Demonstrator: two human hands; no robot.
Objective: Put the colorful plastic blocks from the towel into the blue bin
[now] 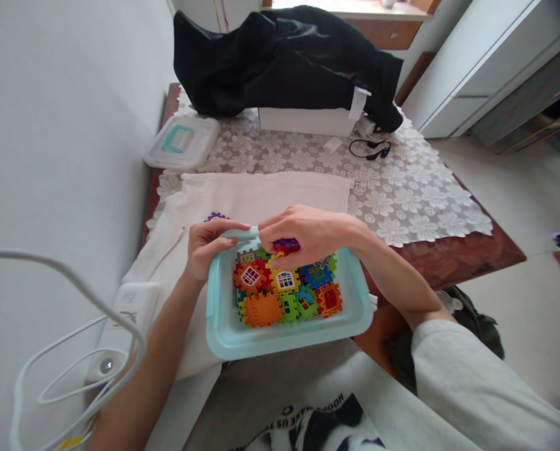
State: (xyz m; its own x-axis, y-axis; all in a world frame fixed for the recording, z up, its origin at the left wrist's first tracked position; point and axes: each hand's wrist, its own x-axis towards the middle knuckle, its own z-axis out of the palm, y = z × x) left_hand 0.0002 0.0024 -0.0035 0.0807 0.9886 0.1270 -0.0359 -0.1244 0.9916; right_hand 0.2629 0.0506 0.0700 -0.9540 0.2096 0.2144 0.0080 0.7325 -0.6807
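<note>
Left hand [208, 248]: centre-left of the frame, thumb and fingers clasping the upper-left corner of the box [289, 348]
Right hand [311, 233]: mid-frame, arched palm-down above the box, fingers curled around red and purple pieces [287, 246]
Box: pale turquoise, just below frame centre
Loose pieces [261, 309]: inside it, notched-edged, orange, yellow, green and blue; 1 yellow piece [284, 281] bears a white window pattern

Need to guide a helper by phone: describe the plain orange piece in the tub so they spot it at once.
At the near side of the lace-covered table, find the pale turquoise tub. In its pile of interlocking pieces, look at the near left for the solid orange panel. Unlike the orange piece with the white window just beyond it, its face shows no window.
</note>
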